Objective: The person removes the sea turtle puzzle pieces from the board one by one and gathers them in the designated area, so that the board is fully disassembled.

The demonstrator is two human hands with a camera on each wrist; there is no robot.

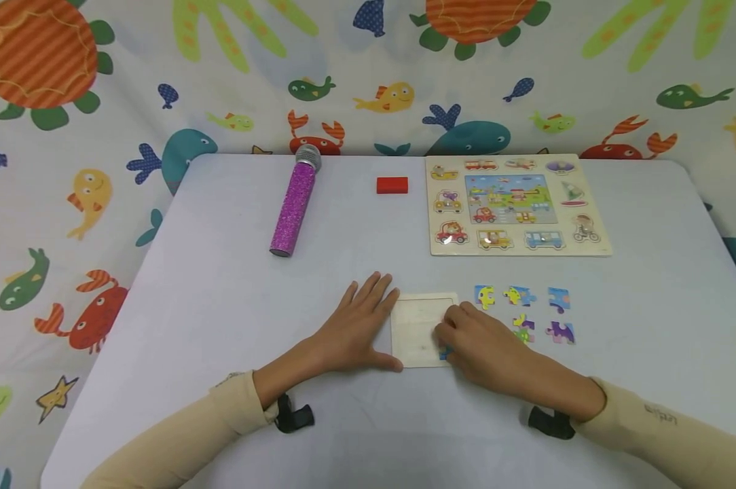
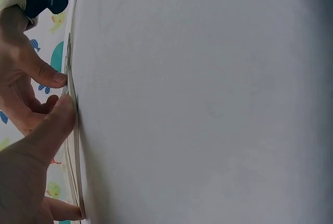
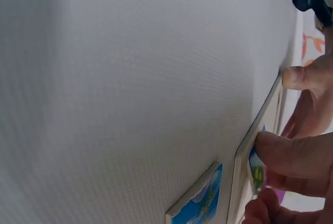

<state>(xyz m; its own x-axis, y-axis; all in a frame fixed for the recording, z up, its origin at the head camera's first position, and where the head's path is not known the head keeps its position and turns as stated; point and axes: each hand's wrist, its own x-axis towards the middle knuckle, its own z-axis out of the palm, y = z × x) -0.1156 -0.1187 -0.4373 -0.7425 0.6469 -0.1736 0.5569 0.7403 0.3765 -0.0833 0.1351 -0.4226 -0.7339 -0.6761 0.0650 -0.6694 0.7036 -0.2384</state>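
Note:
A shallow wooden puzzle tray (image 1: 418,333) lies on the table between both hands. My left hand (image 1: 358,326) rests at its left side, fingers spread and straight, with the thumb at the near left corner. Over the tray's right side, my right hand (image 1: 481,346) pinches a jigsaw puzzle piece (image 3: 256,168) between thumb and fingers. Only a small blue part of it shows in the head view. Just right of the tray, several loose pieces lie in rows, among them a purple one (image 1: 561,332) and a yellow-and-blue one (image 1: 519,295). The right hand partly covers this group.
A peg puzzle board with vehicles (image 1: 508,248) lies at the back right. Left of it are a red block (image 1: 392,185) and a glittery purple microphone (image 1: 292,210). A patterned sea-animal cloth (image 1: 343,61) hangs behind the white table (image 1: 209,272).

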